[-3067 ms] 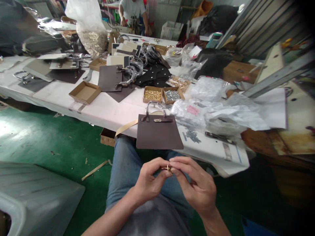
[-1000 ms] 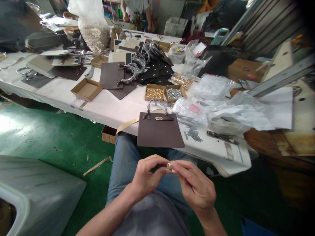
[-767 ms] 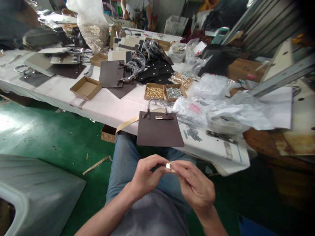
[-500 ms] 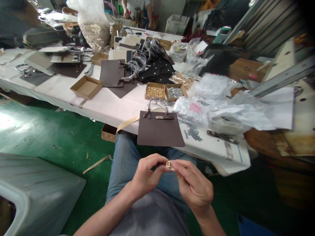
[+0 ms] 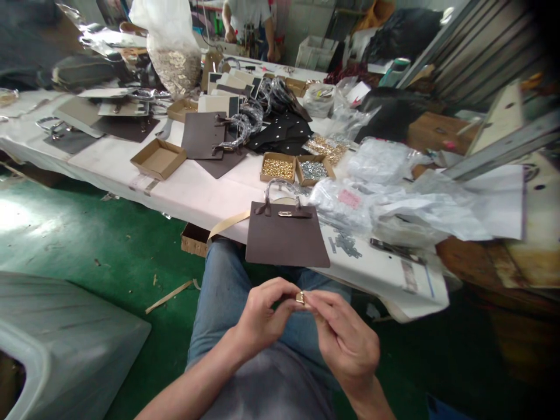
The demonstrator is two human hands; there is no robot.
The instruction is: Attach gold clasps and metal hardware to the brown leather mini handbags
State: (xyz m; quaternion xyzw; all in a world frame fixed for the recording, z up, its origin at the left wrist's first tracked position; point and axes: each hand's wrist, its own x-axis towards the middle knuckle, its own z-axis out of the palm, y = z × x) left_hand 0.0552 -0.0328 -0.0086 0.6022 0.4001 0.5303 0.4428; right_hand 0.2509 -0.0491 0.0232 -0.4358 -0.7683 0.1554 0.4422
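Observation:
Above my lap, my left hand (image 5: 268, 309) and my right hand (image 5: 343, 329) meet fingertip to fingertip. Between them they pinch a small gold metal fitting (image 5: 300, 297); its exact kind is too small to tell. Just beyond my hands lies a dark brown bag panel (image 5: 286, 239) at the table edge, its lower part jutting over my knees. A wrapped handle (image 5: 280, 185) and a metal clasp plate (image 5: 286, 214) are fixed along its top. To its right is a pile of small grey metal strips (image 5: 347, 244).
On the white table (image 5: 192, 201) stand a box of gold hardware (image 5: 279, 167), a box of silver hardware (image 5: 311, 170) and a cardboard tray (image 5: 158, 158). Plastic bags (image 5: 341, 201) lie right. A grey bin (image 5: 74, 332) is at my left. Another person (image 5: 249, 23) is across.
The view has tilted slightly, so the table and its things sit a little lower and further right. Both hands keep their pinch on the gold fitting.

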